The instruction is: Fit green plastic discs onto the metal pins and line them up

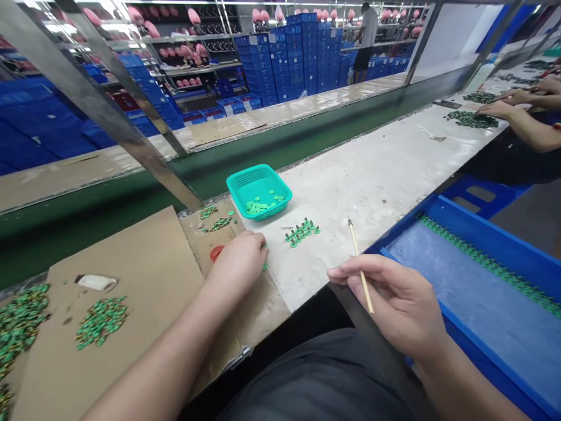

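My right hand (394,298) pinches a thin wooden stick (363,275) with a dark tip pointing up and away. Over the cardboard's right edge, my left hand (242,257) is curled with its fingers downward. Green bits show by its fingertips, which are mostly hidden, so I cannot make out what they hold. Between my hands and farther off, small green discs with upright dark-topped posts (302,232) stand in a cluster on the white table. Behind them, a turquoise basket (280,211) holds loose flat green discs (258,207). A red round lid or cap (216,252) lies partly behind my left hand.
Green-and-gold pieces lie in a small pile (101,320) and a larger heap (21,316) on cardboard at left, near a white bottle (96,283). A blue tray (477,280) at right holds rows of green pieces. Another person's hands (504,108) work at far right.
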